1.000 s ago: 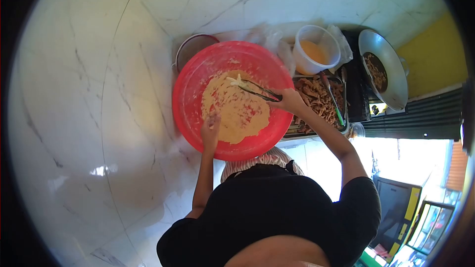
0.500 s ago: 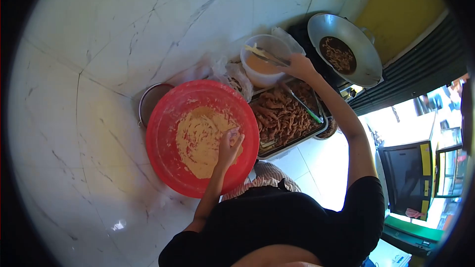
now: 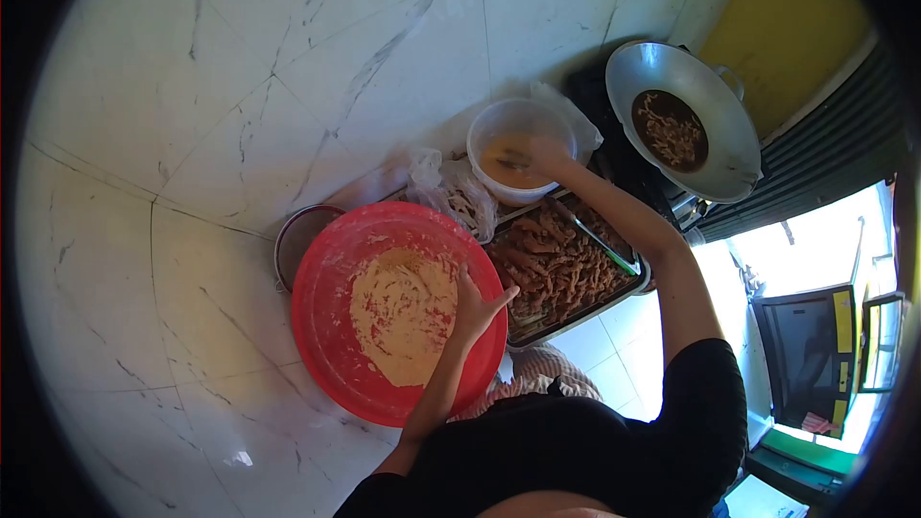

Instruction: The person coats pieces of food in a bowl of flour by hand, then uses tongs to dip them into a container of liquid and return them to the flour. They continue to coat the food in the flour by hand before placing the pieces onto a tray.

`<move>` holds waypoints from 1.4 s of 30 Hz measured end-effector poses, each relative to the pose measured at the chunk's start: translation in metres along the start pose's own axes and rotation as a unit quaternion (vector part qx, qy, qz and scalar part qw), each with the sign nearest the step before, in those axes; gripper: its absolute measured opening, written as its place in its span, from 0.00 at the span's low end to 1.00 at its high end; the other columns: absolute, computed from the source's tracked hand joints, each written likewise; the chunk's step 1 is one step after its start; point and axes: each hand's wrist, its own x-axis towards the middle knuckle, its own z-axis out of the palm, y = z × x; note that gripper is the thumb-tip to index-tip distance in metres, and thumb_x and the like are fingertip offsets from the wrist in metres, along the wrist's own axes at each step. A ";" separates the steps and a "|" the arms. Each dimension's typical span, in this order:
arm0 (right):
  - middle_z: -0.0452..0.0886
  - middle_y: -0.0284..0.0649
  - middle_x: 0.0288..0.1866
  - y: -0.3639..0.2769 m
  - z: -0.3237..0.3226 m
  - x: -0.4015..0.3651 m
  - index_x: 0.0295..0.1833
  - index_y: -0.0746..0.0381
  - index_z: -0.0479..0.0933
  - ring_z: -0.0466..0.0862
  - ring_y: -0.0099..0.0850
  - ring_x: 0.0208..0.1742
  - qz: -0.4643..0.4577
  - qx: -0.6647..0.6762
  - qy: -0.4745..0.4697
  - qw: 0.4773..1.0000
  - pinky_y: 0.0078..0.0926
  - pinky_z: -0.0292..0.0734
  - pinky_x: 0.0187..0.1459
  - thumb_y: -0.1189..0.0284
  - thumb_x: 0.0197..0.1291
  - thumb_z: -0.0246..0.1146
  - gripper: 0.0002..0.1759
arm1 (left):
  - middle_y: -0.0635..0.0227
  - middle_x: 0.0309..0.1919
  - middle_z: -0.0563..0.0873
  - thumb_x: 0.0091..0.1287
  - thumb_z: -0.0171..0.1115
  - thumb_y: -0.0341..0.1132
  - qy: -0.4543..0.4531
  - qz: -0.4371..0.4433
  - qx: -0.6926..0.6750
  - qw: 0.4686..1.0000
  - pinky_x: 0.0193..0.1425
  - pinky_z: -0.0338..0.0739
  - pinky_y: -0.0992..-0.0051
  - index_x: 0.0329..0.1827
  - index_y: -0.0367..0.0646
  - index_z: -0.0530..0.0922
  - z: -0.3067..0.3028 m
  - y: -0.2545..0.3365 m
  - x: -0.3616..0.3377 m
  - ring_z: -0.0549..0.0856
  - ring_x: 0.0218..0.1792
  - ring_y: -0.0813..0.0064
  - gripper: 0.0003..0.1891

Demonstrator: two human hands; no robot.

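Note:
A large red basin (image 3: 321,364) holds pale flour (image 3: 398,317). My left hand (image 3: 470,312) is at the basin's right inner wall, its thumb stretched away from the fingers and nothing in it. Over a white plastic tub (image 3: 523,197) reaches my right hand (image 3: 550,159), slightly blurred, gripping metal tongs (image 3: 516,156). The tong tips dip into the orange-tan liquid (image 3: 499,168) in the tub; whether they pinch anything there is hidden. Below the tub, a tray (image 3: 552,331) carries brown fried strips (image 3: 547,273), and a green-ended utensil (image 3: 614,254) lies across them.
A wok (image 3: 734,149) with dark oil and frying strips stands at the upper right. Clear plastic bags (image 3: 446,187) lie between basin and tub. A round sieve-like rim (image 3: 288,249) shows behind the basin. The marbled tile wall (image 3: 240,86) borders the work area.
My right hand has lowered the tongs, which showed a pale strip before, into the tub's liquid. My left hand has moved from the flour to the basin's right side, fingers spreading. The view has shifted.

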 end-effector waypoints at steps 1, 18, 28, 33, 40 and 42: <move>0.82 0.44 0.38 0.000 -0.007 -0.009 0.36 0.62 0.79 0.82 0.38 0.42 0.002 -0.001 -0.002 1.000 0.36 0.78 0.42 0.57 0.37 0.70 0.23 | 0.41 0.63 0.53 0.49 0.70 0.52 -0.002 -0.001 -0.002 1.000 0.69 0.50 0.64 0.65 0.24 0.45 0.003 -0.007 0.001 0.54 0.67 0.52 0.55; 0.80 0.47 0.31 -0.004 -0.120 -0.115 0.40 0.60 0.79 0.81 0.42 0.36 -0.006 0.082 0.123 0.989 0.39 0.76 0.37 0.55 0.44 0.63 0.22 | 0.45 0.61 0.56 0.51 0.69 0.47 -0.046 -0.033 -0.171 0.984 0.68 0.51 0.66 0.63 0.25 0.47 0.020 -0.046 0.004 0.56 0.65 0.58 0.49; 0.82 0.43 0.38 -0.013 -0.016 -0.012 0.38 0.62 0.79 0.82 0.39 0.42 0.009 -0.005 -0.014 1.000 0.36 0.78 0.42 0.57 0.39 0.68 0.23 | 0.44 0.62 0.56 0.51 0.69 0.47 -0.026 -0.026 -0.140 0.989 0.68 0.51 0.65 0.64 0.25 0.47 0.020 -0.044 0.003 0.56 0.65 0.56 0.49; 0.82 0.44 0.39 -0.019 -0.001 0.002 0.40 0.61 0.80 0.83 0.38 0.42 0.004 -0.003 -0.028 1.000 0.34 0.78 0.41 0.58 0.39 0.69 0.23 | 0.42 0.63 0.54 0.51 0.69 0.49 -0.006 -0.028 -0.132 0.991 0.68 0.51 0.65 0.65 0.25 0.46 0.019 -0.035 -0.001 0.55 0.66 0.55 0.51; 0.82 0.45 0.36 -0.007 -0.042 -0.053 0.40 0.63 0.79 0.82 0.41 0.39 0.038 0.025 0.046 0.998 0.37 0.78 0.41 0.56 0.40 0.67 0.24 | 0.42 0.63 0.54 0.51 0.69 0.49 0.013 -0.044 -0.111 0.993 0.69 0.49 0.64 0.65 0.24 0.45 0.025 -0.042 -0.001 0.54 0.67 0.54 0.52; 0.81 0.46 0.33 0.001 -0.047 -0.079 0.40 0.62 0.78 0.81 0.44 0.37 0.006 0.063 0.136 0.989 0.40 0.77 0.39 0.54 0.43 0.64 0.24 | 0.43 0.64 0.53 0.51 0.69 0.49 0.007 -0.017 -0.129 0.991 0.69 0.48 0.64 0.65 0.25 0.45 0.023 -0.039 -0.001 0.54 0.67 0.54 0.52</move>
